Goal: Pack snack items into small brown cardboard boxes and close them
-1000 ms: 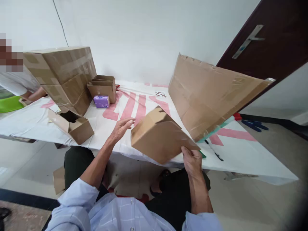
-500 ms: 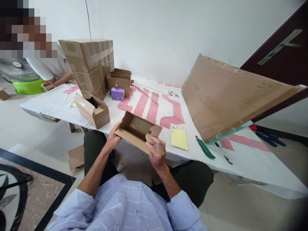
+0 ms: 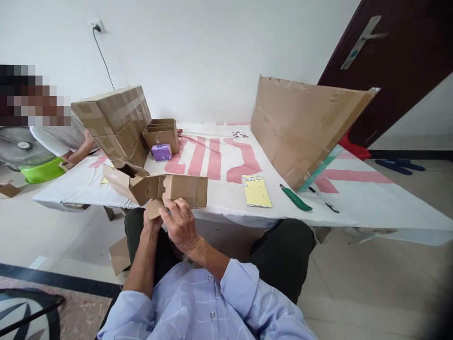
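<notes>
A small brown cardboard box (image 3: pixel 189 189) with raised end flaps is held over the near edge of the table. My left hand (image 3: pixel 153 223) grips it at its left end from below, its fingers partly hidden by a flap. My right hand (image 3: pixel 182 225) is closed on the flaps at that same end, thumb and fingertips bent against the cardboard. Just behind, on the left, stands another cardboard box (image 3: pixel 139 189) with its top flap tilted open, partly covered by the held one.
Large taped cartons (image 3: pixel 116 118) stand at the back left, near folded cardboard (image 3: pixel 164 134) and a purple packet (image 3: pixel 162 152). Rightward lie a yellow card (image 3: pixel 256 191), a green-handled cutter (image 3: pixel 296 198), a pen (image 3: pixel 323 200) and an upright cardboard sheet (image 3: pixel 300 127). A co-worker (image 3: pixel 67 134) sits at left.
The held box has turned and shifted left, so its flapped end now faces left. My right hand has moved left, close to my left hand. The camera view has shifted too.
</notes>
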`<state>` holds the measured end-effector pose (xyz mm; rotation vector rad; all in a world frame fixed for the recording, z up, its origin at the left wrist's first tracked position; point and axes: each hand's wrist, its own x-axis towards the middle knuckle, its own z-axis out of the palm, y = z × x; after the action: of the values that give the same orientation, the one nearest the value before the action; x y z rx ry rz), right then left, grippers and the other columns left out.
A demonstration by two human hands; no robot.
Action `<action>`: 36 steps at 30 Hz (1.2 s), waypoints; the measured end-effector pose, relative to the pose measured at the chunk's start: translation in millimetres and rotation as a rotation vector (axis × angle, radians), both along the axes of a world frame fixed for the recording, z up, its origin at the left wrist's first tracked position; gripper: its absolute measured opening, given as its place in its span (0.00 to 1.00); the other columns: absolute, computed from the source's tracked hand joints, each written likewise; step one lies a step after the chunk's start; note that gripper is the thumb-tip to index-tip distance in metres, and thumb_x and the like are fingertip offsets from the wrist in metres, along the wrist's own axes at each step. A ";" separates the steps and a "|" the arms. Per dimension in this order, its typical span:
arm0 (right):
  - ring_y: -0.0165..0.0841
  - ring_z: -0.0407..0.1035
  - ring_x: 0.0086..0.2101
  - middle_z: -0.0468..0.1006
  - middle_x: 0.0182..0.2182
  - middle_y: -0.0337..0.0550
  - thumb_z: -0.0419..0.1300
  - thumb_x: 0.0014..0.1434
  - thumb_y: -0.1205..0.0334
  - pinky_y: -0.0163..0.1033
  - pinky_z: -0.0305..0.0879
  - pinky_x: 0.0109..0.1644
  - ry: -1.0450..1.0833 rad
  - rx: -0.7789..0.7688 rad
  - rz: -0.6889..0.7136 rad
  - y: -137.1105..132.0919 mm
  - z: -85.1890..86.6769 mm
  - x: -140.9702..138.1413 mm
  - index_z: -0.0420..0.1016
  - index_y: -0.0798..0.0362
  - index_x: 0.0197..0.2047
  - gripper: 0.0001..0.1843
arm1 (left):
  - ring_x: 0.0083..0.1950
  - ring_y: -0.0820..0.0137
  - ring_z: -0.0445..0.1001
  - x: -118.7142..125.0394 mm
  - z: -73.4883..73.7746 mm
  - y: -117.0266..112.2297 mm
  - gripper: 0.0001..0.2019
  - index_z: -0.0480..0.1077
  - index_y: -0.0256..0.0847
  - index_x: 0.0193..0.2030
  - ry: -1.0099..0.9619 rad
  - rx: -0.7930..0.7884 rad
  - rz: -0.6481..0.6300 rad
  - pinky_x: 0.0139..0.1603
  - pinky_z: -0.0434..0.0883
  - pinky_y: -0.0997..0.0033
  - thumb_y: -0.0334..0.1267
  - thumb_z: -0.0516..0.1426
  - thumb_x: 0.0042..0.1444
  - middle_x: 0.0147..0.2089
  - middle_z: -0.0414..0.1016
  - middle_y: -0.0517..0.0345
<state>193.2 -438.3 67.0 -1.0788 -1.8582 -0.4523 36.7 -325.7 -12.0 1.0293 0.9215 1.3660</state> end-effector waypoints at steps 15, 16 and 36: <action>0.43 0.75 0.46 0.84 0.43 0.50 0.60 0.72 0.63 0.50 0.74 0.53 0.434 -0.020 -0.052 98.1 -39.4 151.6 0.83 0.50 0.44 0.08 | 0.80 0.43 0.64 132.7 -3.4 9.5 0.55 0.53 0.38 0.80 0.688 0.205 0.167 0.76 0.68 0.45 0.46 0.74 0.50 0.79 0.60 0.29; 0.44 0.76 0.46 0.84 0.44 0.50 0.61 0.71 0.63 0.51 0.74 0.54 0.451 -0.036 -0.044 106.5 -40.8 151.0 0.83 0.50 0.44 0.08 | 0.82 0.42 0.61 140.5 -0.6 12.4 0.58 0.51 0.38 0.81 0.735 0.201 0.178 0.78 0.66 0.45 0.45 0.75 0.49 0.81 0.56 0.28; 0.48 0.72 0.65 0.79 0.65 0.53 0.61 0.61 0.62 0.58 0.74 0.70 0.443 -0.550 0.350 327.5 -25.1 56.7 0.79 0.50 0.66 0.30 | 0.87 0.42 0.52 103.9 48.2 199.2 0.58 0.41 0.35 0.86 0.758 -0.148 0.499 0.82 0.60 0.50 0.51 0.70 0.60 0.86 0.45 0.22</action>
<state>249.9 -110.8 41.9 -1.0582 -1.7453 0.4953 140.6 -126.5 36.2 1.2762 1.9141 1.2721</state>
